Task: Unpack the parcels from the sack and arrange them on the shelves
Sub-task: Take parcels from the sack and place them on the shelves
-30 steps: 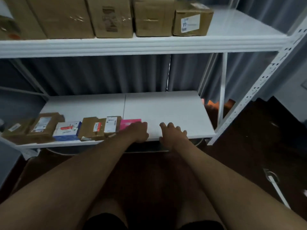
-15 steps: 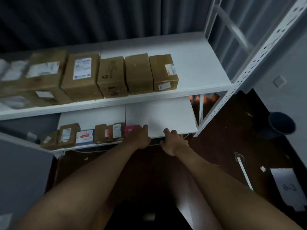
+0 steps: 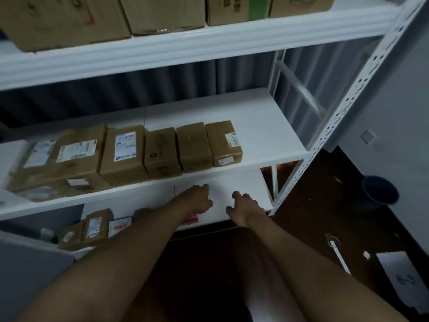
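Note:
My left hand (image 3: 197, 201) and my right hand (image 3: 244, 209) are side by side over the front of the white bottom shelf (image 3: 246, 183), fingers loosely curled and holding nothing. A pink parcel (image 3: 190, 220) peeks out under my left wrist. Left of it, along the shelf's front, is a row of small parcels: a white and red box (image 3: 119, 226) and brown boxes (image 3: 96, 225). The middle shelf (image 3: 262, 126) carries a row of brown cardboard parcels (image 3: 222, 142) with labels. Large cartons (image 3: 162, 12) fill the top shelf. No sack is in view.
The rack's perforated white upright (image 3: 343, 112) stands at the right. On the dark floor beyond it are a dark bucket (image 3: 379, 190) and a white sheet of paper (image 3: 404, 277). A grey surface (image 3: 27, 270) sits at the lower left. The right halves of both lower shelves are bare.
My view has risen from level with the bottom shelf to looking down on the middle one. Both hands stayed near the bottom shelf's front, now slightly further over it, holding nothing.

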